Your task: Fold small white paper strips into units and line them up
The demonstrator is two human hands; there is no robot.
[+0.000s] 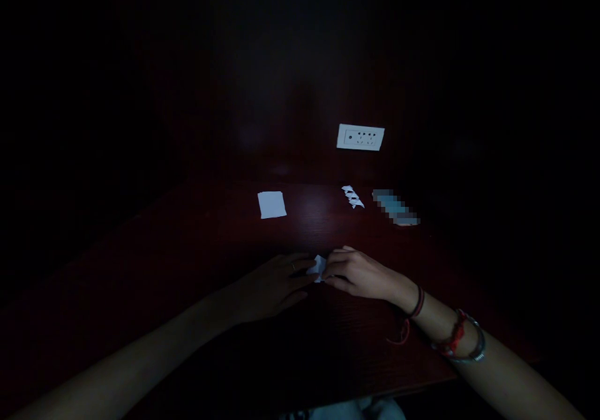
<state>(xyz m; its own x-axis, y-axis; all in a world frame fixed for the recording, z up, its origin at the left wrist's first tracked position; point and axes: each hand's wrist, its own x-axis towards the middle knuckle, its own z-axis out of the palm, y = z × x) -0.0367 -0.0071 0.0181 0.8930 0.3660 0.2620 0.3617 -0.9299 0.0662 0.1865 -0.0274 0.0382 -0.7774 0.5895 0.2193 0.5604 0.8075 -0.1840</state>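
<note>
A small piece of white folded paper (317,269) lies on the dark red table between my hands. My left hand (276,285) comes in from the left, fingers stretched and apart, with fingertips touching the paper's left side. My right hand (354,272) has its fingers curled and pressed together at the paper's right side, hiding part of it. A stack of square white paper (272,205) rests farther back, left of centre. Several small folded paper pieces (352,197) sit in a row at the back right.
To the right of the folded pieces lies a flat, blurred-out object (394,208), seemingly phone-shaped. A white power socket (360,137) is set in the dark wall behind the table (210,232). The table's front edge runs near the bottom; the surroundings are very dark.
</note>
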